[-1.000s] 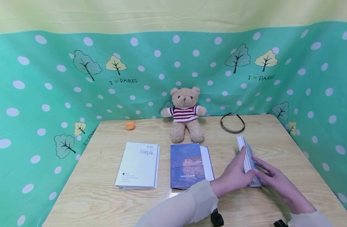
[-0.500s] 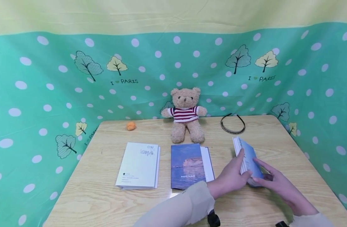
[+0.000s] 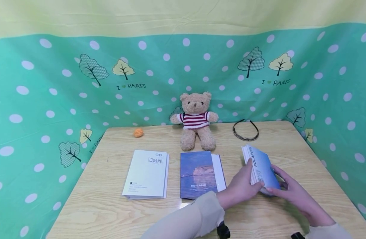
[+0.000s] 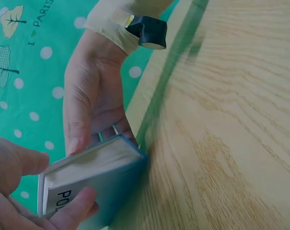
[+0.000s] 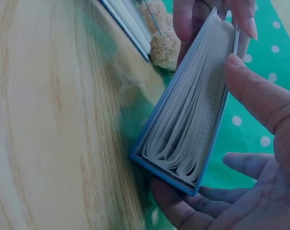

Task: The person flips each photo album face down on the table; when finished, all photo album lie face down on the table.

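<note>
Green dotted curtain (image 3: 171,81) behind and at both sides. Wooden table (image 3: 96,212) before it. Teddy bear (image 3: 195,121), striped shirt, seated at far middle. Two albums lie flat nearer: white album (image 3: 145,174) on the left, blue photo album (image 3: 196,169) just right of it. POLAROID book (image 3: 265,166) right of both, tilted, between two hands; contact with table unclear. Left hand (image 3: 239,186) grips its left side, fingers bent, thumb low. Right hand (image 3: 293,194) holds the right side between thumb and fingers, open only to the book's thickness. Black headband (image 3: 245,137), far right. Small orange object (image 3: 138,133), far left.
</note>
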A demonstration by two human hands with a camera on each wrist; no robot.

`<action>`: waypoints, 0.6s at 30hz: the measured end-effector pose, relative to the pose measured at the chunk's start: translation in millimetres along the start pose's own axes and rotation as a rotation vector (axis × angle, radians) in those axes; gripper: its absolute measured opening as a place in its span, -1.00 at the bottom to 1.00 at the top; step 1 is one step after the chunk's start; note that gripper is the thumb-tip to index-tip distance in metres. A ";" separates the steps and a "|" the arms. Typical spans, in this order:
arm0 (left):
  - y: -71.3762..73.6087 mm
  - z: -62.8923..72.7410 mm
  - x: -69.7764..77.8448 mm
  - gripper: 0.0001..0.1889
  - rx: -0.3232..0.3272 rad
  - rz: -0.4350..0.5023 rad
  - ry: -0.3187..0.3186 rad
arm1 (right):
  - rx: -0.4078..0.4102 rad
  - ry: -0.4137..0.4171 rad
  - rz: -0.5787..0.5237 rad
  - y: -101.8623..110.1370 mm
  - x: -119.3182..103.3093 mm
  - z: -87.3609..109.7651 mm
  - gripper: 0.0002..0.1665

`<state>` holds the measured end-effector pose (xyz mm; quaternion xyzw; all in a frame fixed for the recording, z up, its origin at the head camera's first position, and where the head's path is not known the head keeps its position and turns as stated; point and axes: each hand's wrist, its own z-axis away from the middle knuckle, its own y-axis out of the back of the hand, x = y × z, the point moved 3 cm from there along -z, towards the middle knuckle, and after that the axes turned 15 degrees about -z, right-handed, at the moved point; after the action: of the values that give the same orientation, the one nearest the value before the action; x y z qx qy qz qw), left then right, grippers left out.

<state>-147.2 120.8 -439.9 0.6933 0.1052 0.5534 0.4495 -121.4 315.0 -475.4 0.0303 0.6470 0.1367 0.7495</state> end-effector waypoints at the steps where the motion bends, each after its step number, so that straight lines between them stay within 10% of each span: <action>1: 0.1 0.1 -0.6 -0.07 0.003 -0.010 0.001 | 0.001 0.000 0.005 -0.2 -0.2 0.2 0.11; 18: -5.0 -0.5 -12.0 0.00 0.053 -0.188 0.086 | 0.058 0.058 0.157 0.3 2.8 -1.6 0.23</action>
<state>-150.2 116.2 -451.7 0.6675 0.2034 0.5351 0.4762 -122.6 315.8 -478.3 0.0987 0.6679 0.1772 0.7161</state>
